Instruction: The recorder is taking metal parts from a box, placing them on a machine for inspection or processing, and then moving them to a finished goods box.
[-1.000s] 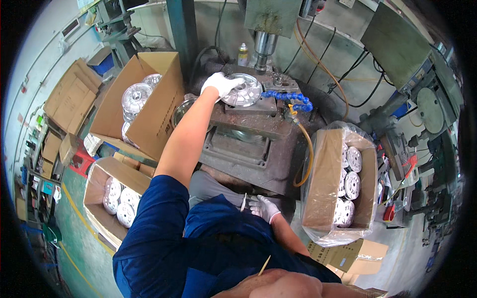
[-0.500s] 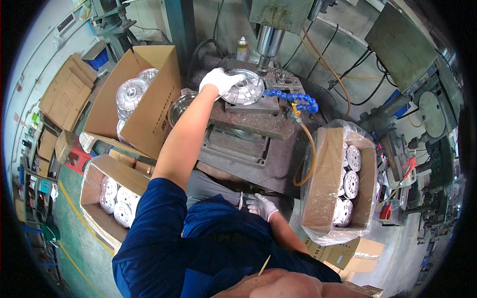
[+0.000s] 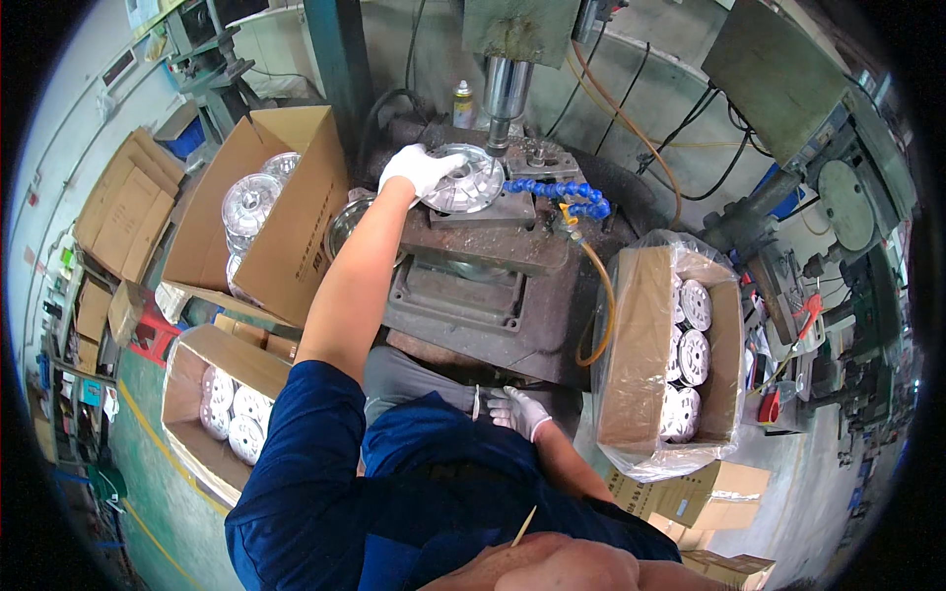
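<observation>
My left hand [image 3: 422, 171], in a white glove, grips the left rim of a round silver metal wheel [image 3: 467, 187]. The wheel lies on a raised metal block [image 3: 507, 209] on the machine table. Just above its far right edge stands the machine's vertical spindle [image 3: 506, 98]. A blue segmented coolant hose [image 3: 557, 189] points at the wheel's right side. Low in front of my body, my gloved right hand [image 3: 524, 412] rests by my lap with its fingers stretched out, away from the wheel. A shiny round metal part [image 3: 343, 229] sits left of the block, partly behind my left forearm.
Left of the machine stand a tall cardboard box [image 3: 296, 212] and a lower box [image 3: 197, 448], both with metal wheels inside. A plastic-lined box [image 3: 636, 364] on the right holds several more wheels. A yellow hose [image 3: 609, 295] hangs off the table. A spray can [image 3: 463, 105] stands behind.
The whole view has shifted slightly, so the machine sits a little further left in it. My left hand keeps its grip on the wheel, and my right hand stays by my lap.
</observation>
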A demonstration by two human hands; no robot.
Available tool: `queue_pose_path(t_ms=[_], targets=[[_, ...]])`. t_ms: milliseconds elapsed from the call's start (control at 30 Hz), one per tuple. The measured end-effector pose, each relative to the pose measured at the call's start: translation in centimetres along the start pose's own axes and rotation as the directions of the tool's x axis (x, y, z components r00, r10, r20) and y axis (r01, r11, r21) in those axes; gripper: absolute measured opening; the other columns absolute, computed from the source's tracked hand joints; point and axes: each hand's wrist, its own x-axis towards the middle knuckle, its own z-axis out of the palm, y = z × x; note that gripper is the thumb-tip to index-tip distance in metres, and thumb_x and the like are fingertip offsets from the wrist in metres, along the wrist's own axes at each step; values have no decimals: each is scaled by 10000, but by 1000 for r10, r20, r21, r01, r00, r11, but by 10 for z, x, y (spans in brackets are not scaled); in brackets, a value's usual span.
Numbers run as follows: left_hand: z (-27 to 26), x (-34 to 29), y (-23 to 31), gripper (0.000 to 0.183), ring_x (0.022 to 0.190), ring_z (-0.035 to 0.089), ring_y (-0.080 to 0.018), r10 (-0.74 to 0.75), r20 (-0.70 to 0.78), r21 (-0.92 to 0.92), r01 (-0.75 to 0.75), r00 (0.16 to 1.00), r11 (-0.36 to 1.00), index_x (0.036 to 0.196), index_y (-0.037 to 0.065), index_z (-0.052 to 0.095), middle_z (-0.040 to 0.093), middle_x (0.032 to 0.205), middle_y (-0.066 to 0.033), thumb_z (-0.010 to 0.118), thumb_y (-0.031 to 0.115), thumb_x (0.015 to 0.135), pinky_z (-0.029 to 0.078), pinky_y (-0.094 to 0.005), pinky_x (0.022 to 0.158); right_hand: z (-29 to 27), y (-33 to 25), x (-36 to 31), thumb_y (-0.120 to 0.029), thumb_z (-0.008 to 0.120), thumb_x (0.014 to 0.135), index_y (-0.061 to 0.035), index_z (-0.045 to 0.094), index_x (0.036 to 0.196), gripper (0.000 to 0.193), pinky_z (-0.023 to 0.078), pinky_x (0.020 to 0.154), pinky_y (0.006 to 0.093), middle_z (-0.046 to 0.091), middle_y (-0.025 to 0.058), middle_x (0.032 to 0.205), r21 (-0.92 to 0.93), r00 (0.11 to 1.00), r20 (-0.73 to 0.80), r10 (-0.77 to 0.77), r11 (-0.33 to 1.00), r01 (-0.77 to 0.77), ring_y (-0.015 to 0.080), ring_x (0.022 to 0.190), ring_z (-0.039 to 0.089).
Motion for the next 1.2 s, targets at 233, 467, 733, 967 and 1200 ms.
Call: queue_pose_path(t_ms=[233, 467, 733, 967, 1200], targets=[[3, 3, -4, 854, 1080, 583, -335, 1, -34, 27, 0, 999, 1000, 1098, -78, 606, 603, 1121, -257, 660, 636, 633, 448, -359, 914, -5, 3, 5, -427, 431, 953, -93, 517, 1222, 437, 489, 767, 341, 600, 96, 1062, 11, 1000, -7, 6, 1000, -6, 197, 842, 588], [8, 12, -12, 840, 1075, 587, -335, 30, -34, -11, -30, 999, 999, 1094, -77, 609, 605, 1119, -254, 660, 630, 644, 449, -357, 908, -6, 5, 6, -419, 441, 951, -92, 520, 1219, 430, 486, 760, 336, 603, 88, 1054, 20, 1000, -9, -11, 1000, 11, 192, 837, 586], [3, -1, -2, 879, 1110, 564, -336, 41, -43, -3, -42, 998, 999, 1151, -90, 568, 581, 1165, -258, 659, 629, 655, 435, -350, 929, -6, 3, 3, -440, 429, 951, -98, 510, 1241, 456, 480, 779, 339, 596, 100, 1093, 3, 1000, -6, -20, 1000, 20, 208, 892, 578], [3, -5, 1, 726, 1162, 517, -348, -21, -237, -20, 16, 971, 1000, 1186, -60, 549, 546, 1217, -251, 503, 564, 819, 395, -373, 985, -8, 5, 1, -452, 426, 949, -99, 513, 1233, 461, 485, 779, 347, 593, 103, 1106, -27, 999, -29, -46, 999, 45, 208, 898, 576], [15, 14, -18, 509, 1167, 508, -351, -50, -259, -16, 47, 965, 999, 1174, -23, 554, 540, 1224, -240, 461, 397, 902, 405, -386, 976, -7, 2, -2, -448, 429, 947, -82, 523, 1169, 438, 484, 791, 337, 602, 92, 1042, -1, 999, -6, -38, 999, 38, 198, 861, 581]])
